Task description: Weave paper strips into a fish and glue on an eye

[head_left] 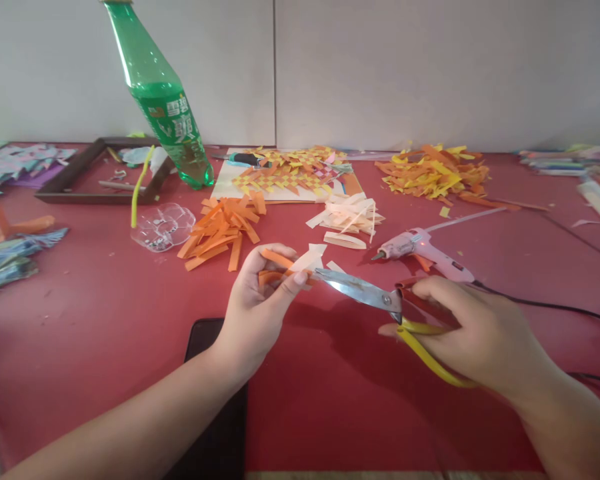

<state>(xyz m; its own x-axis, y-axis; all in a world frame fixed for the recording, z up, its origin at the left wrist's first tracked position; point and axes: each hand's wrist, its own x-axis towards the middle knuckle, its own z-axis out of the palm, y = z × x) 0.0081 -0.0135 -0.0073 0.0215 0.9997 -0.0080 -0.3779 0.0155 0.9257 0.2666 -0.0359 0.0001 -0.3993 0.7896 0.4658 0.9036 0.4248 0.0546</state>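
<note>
Between the thumb and fingers of my left hand (260,307) are pinched paper strips (310,259), orange and pale cream, crossing each other. My right hand (480,327) grips a pair of scissors (360,292) with yellow and red handles. The blade tips reach the strips just beside my left thumb, and the blades look nearly closed. Behind my left hand lies a pile of orange strips (225,227). A smaller pile of pale cream strips (350,217) sits further right. A pink hot glue gun (425,252) rests beyond my right hand.
A green bottle (165,110) stands near a dark frame (95,198) and a clear flower-shaped dish (150,230). Woven yellow-orange strips (285,180) lie on a board, with a loose pile (435,173) to the right. A black phone (213,413) is under my left forearm. The glue gun's cord runs right.
</note>
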